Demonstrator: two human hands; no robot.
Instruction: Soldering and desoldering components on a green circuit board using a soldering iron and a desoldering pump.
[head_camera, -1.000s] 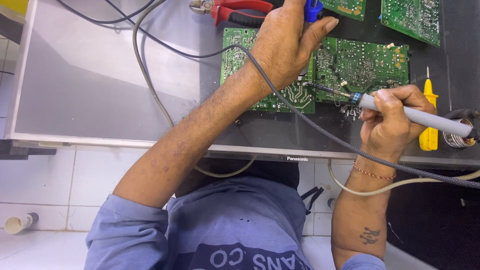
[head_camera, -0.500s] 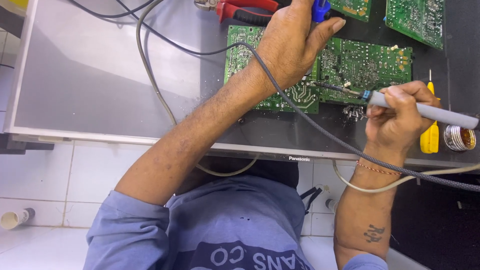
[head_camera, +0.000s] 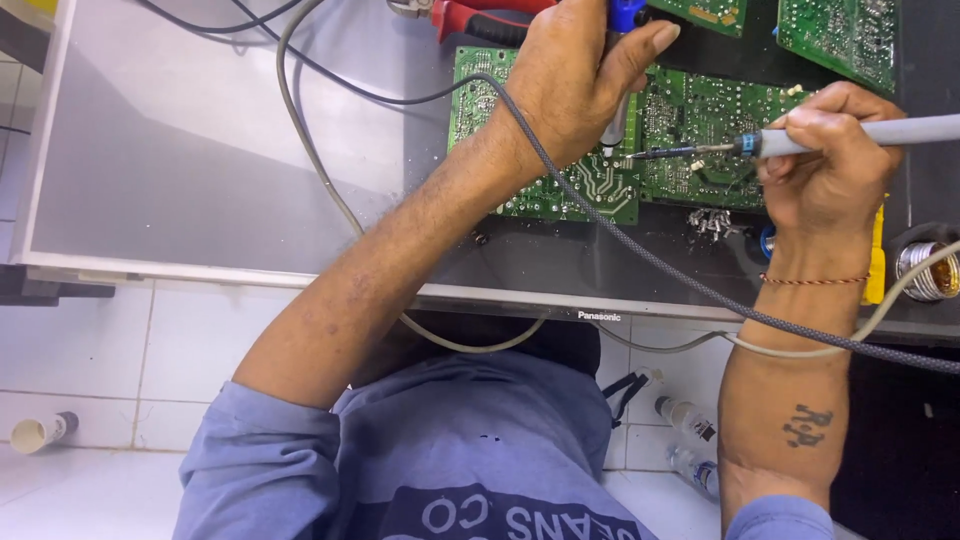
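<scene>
My left hand (head_camera: 570, 80) reaches across a green circuit board (head_camera: 700, 110) and grips a blue-capped desoldering pump (head_camera: 626, 12), its grey nozzle standing on the board. My right hand (head_camera: 825, 170) holds a grey soldering iron (head_camera: 900, 130) like a pen. The iron's thin tip points left and touches the board right beside the pump's nozzle. A grey braided cable (head_camera: 650, 260) runs from under my left hand, across the board and over my right forearm.
The board lies on the back of a flat screen panel (head_camera: 200, 150). Red-handled pliers (head_camera: 480, 15) and two more green boards (head_camera: 840, 35) lie at the top. A yellow screwdriver (head_camera: 877, 270) and a metal coil (head_camera: 925, 270) are at the right. Small bottles (head_camera: 690, 415) lie on the tiled floor.
My right hand has moved up and to the left, bringing the iron's tip next to the pump's nozzle. My left hand stays on the pump.
</scene>
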